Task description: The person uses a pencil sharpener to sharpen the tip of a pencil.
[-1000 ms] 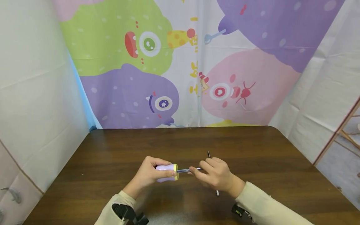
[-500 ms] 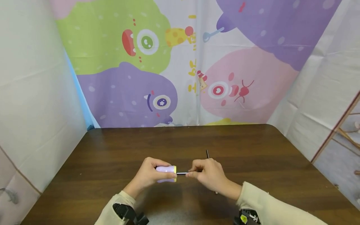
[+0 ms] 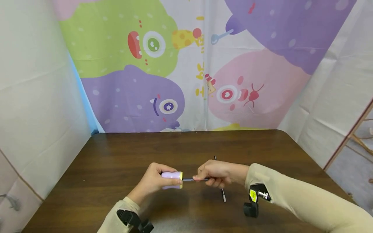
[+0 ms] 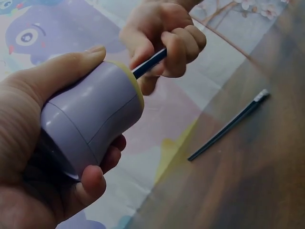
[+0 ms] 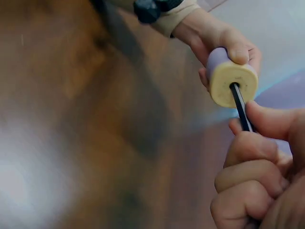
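Hands meet over the middle of the brown table (image 3: 116, 155), each holding one end of the same job. The left hand (image 3: 152, 179) has its fingers (image 4: 71, 67) curled firmly round a small lilac pencil sharpener (image 3: 172, 179) with a pale yellow front face, its opening turned toward the right hand. The right hand (image 3: 214, 173) has its fingers (image 5: 250, 148) closed in a fist-like pinch on a dark pencil (image 3: 193, 179), whose tip is seated in the hole in the middle of that yellow face; the wrist views show the shaft entering the sharpener just beyond the thumb and forefinger. A second pencil (image 3: 223, 194) lies flat on the table just past the right hand's knuckles, partly hidden beneath it, touched by neither hand. Judging by the grip and the seated tip, the step in hand looks like sharpening the held pencil. A next move would probably call for steady turning of the shaft, or pressing it inward, while the left hand keeps the sharpener from twisting; too much side force could snap the lead. Behind the hands hangs a colourful cartoon backdrop (image 3: 186, 64).
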Tool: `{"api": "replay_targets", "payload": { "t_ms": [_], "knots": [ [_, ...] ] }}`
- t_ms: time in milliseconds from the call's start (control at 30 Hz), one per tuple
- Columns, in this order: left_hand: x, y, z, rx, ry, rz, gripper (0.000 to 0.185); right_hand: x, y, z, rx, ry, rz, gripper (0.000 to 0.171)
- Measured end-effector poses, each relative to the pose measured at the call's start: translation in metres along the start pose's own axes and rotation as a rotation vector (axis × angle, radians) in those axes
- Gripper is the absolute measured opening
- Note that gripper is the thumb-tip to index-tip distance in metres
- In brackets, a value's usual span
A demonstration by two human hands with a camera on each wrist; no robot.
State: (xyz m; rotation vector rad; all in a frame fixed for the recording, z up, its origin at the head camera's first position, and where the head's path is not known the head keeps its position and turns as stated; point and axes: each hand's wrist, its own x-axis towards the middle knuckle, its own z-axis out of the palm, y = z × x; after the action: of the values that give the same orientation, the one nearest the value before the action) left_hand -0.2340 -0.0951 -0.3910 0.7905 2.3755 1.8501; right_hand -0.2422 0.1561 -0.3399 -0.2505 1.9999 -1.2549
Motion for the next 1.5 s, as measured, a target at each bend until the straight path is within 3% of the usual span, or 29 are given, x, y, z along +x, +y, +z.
{"api": "replay_targets", "payload": {
  "t_ms": [67,233,300,367,433,533,600,667,767,867,967,1033,1233,1333,1500],
  "knots": [
    [0.001,0.001,-0.002,-0.001,0.012,0.006,0.029,-0.003,-0.003,-0.002,-0.084,0.028,-0.127,0.029],
    [0.002,0.003,-0.005,0.007,0.026,0.033,0.028,-0.012,0.000,0.001,-0.495,0.167,-0.517,0.015],
    [0.002,0.003,-0.005,0.006,0.027,0.037,0.028,-0.015,0.007,0.004,-0.765,0.278,-0.706,0.015],
    [0.001,0.003,-0.006,-0.004,0.020,0.036,0.027,-0.017,0.016,0.007,-1.030,0.402,-0.921,0.027],
    [0.001,0.003,-0.006,-0.015,0.016,0.037,0.027,-0.015,0.025,0.009,-1.298,0.565,-1.117,0.032],
    [0.001,0.004,-0.007,-0.036,0.011,0.043,0.027,-0.009,0.034,0.008,-1.577,0.791,-1.333,0.024],
    [0.000,0.005,-0.007,-0.045,0.007,0.044,0.026,-0.004,0.035,0.007,-1.672,0.903,-1.439,0.023],
    [-0.001,0.006,-0.007,-0.048,0.003,0.040,0.027,0.001,0.034,0.005,-1.697,0.979,-1.538,0.024],
    [-0.002,0.006,-0.006,-0.056,0.001,0.024,0.027,0.007,0.029,0.004,-1.660,1.062,-1.686,0.020],
    [-0.002,0.008,-0.004,-0.065,0.011,0.010,0.027,0.013,0.027,0.005,-1.593,1.141,-1.766,0.020],
    [-0.002,0.009,-0.003,-0.075,0.022,-0.004,0.027,0.019,0.031,0.008,-1.516,1.172,-1.750,0.023],
    [-0.002,0.009,-0.003,-0.078,0.027,-0.008,0.027,0.023,0.034,0.011,-1.452,1.151,-1.692,0.027],
    [-0.001,0.008,-0.004,-0.066,0.044,-0.005,0.027,0.024,0.041,0.023,-1.131,0.941,-1.409,0.031],
    [-0.001,0.007,-0.004,-0.059,0.046,0.003,0.027,0.016,0.037,0.028,-0.913,0.775,-1.208,0.024],
    [-0.001,0.005,-0.004,-0.070,0.036,-0.025,0.028,0.002,0.015,0.026,-0.534,0.433,-0.732,0.019]
  ]
}}
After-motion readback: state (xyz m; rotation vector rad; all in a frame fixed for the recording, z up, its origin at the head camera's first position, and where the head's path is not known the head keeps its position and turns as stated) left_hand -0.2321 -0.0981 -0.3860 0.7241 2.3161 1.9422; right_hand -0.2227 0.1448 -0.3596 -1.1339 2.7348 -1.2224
